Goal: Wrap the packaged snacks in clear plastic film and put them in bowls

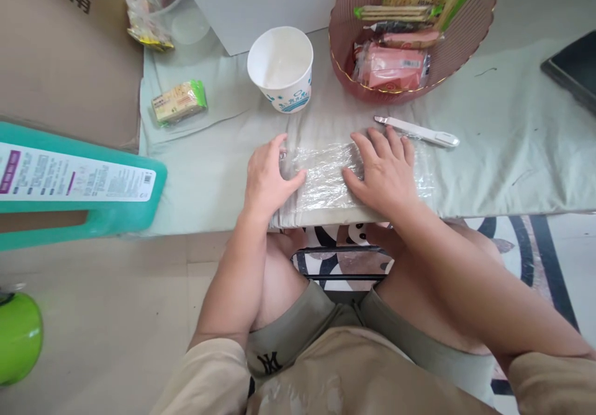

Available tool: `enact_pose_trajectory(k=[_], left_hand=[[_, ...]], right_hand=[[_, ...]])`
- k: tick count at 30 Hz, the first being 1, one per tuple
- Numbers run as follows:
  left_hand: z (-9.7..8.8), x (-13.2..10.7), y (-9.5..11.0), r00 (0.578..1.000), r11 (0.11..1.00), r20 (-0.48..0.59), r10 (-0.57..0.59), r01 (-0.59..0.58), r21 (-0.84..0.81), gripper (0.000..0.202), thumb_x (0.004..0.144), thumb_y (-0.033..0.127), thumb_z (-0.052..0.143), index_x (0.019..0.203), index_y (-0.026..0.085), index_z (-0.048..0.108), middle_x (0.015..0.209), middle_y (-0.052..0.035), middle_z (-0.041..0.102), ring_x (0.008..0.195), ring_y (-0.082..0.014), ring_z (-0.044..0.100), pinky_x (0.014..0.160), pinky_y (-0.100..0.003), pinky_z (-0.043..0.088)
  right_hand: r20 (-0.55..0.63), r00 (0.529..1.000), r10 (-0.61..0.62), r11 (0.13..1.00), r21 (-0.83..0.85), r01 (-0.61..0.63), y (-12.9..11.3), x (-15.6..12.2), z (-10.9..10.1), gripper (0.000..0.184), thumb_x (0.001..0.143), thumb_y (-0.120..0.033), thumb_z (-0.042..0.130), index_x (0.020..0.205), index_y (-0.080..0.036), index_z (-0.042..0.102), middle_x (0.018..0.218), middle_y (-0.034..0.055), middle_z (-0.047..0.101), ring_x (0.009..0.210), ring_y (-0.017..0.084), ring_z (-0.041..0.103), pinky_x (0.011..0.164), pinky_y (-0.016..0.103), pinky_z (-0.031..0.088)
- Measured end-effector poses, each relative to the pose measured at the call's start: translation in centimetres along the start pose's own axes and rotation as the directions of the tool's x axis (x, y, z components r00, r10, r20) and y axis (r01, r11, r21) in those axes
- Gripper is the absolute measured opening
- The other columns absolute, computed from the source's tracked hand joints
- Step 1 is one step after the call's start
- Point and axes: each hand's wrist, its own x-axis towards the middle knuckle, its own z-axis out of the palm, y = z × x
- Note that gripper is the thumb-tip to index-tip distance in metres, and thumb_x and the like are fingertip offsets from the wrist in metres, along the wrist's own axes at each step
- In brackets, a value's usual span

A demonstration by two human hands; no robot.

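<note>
A crinkled sheet of clear plastic film (323,176) lies flat near the front edge of the cloth-covered table. My right hand (384,170) rests on its right part, palm down with the fingers spread. At the film's left end is my left hand (270,176), thumb and fingers apart, the thumb over the film. Whether its fingertips touch the film I cannot tell. Just beyond my right hand lies a white utility knife (416,131). A white paper cup (282,71) with a blue print stands upright behind my left hand.
A pink ribbed bowl (339,61) of packaged snacks stands at the back. Left of the cup lies a wrapped snack pack (179,102). A teal container (125,213) and a cardboard box (69,61) border the left side. A dark object (575,71) sits far right.
</note>
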Motion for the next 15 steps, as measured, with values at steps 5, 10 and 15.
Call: enact_pose_trajectory(k=[5,10,15], left_hand=[[-0.2,-0.1,0.4,0.999,0.987,0.005,-0.05,0.05,-0.15,0.06,0.079,0.014,0.07,0.135,0.028,0.052,0.097,-0.0018,0.07,0.094,-0.02,0.067,0.096,-0.039,0.054],[0.0,-0.2,0.0,0.994,0.936,-0.016,-0.104,0.093,-0.339,0.068,0.08,0.013,0.063,0.142,0.033,0.043,0.113,-0.0045,0.067,0.09,-0.0155,0.068,0.08,-0.031,0.059],[0.2,0.3,-0.9,0.988,0.924,-0.076,-0.134,0.096,-0.369,0.08,0.08,0.017,0.071,0.148,0.038,0.034,0.124,-0.0084,0.064,0.089,-0.0158,0.07,0.076,-0.03,0.061]], right_hand=[[-0.014,1.0,0.005,1.0,0.014,-0.005,0.2,-0.1,0.1,0.061,0.096,-0.048,0.048,0.152,-0.022,0.051,0.159,0.015,0.049,0.154,0.044,0.034,0.123,0.066,0.023],[-0.025,1.0,-0.003,1.0,0.004,0.004,0.2,0.0,0.1,0.061,0.095,-0.046,0.05,0.152,-0.024,0.05,0.158,0.0148,0.051,0.152,0.044,0.035,0.122,0.068,0.023],[-0.004,1.0,0.009,0.999,-0.043,-0.009,-0.1,0.3,-0.2,0.061,0.094,-0.047,0.051,0.15,-0.025,0.05,0.157,0.0153,0.05,0.153,0.044,0.033,0.121,0.07,0.021]])
